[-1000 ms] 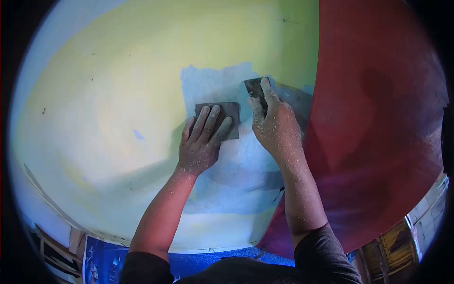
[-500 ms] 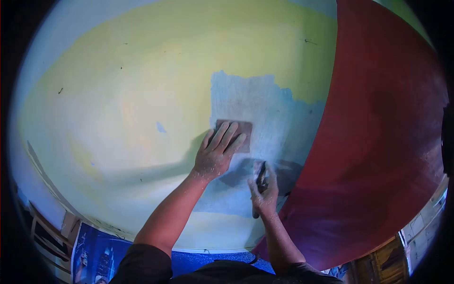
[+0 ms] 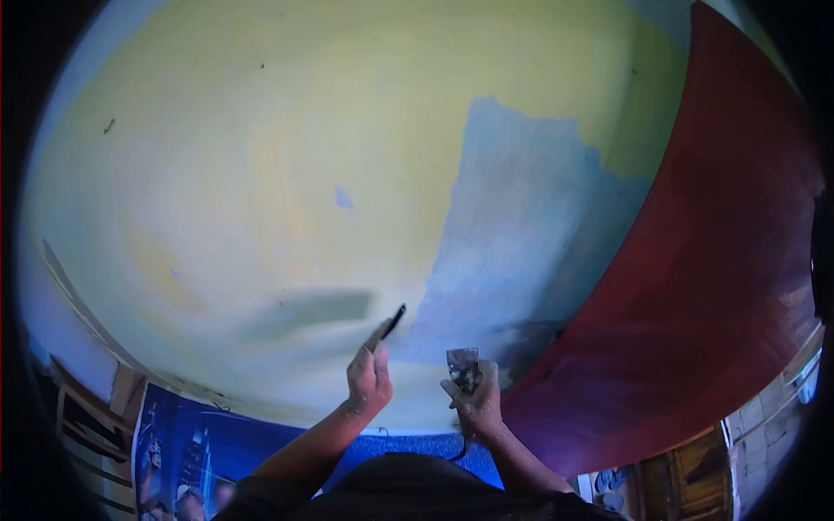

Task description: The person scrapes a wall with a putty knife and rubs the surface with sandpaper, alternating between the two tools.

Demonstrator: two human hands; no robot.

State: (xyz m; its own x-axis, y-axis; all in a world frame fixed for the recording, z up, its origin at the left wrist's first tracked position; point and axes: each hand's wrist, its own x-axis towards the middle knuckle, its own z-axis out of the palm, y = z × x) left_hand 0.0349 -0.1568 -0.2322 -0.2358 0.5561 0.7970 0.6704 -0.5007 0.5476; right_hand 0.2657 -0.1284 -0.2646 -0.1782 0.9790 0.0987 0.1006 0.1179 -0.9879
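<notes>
My left hand [image 3: 370, 379] is closed on a flat sanding block [image 3: 393, 321], now seen nearly edge-on and held off the wall. It was reddish-brown and square when its face showed. Lower down, my right hand [image 3: 478, 405] grips a putty knife [image 3: 463, 358] with its broad blade pointing up; fingers cover most of the handle. Both hands are dusted with white powder. In front of them stands a yellow-green wall [image 3: 365, 113] with a pale blue-grey patch [image 3: 521, 200] of bare or filled surface. Neither tool visibly touches it.
A dark red wall section [image 3: 712, 252] curves along the right side. Below the wall is a blue printed sheet [image 3: 182, 443] with city buildings. Wooden furniture [image 3: 91, 417] stands at lower left, and a wooden piece [image 3: 686, 482] at lower right.
My left hand has drawn the sanding block off the patch, down and toward me, turning it edge-on. My right hand has lowered with the putty knife. The view has shifted left.
</notes>
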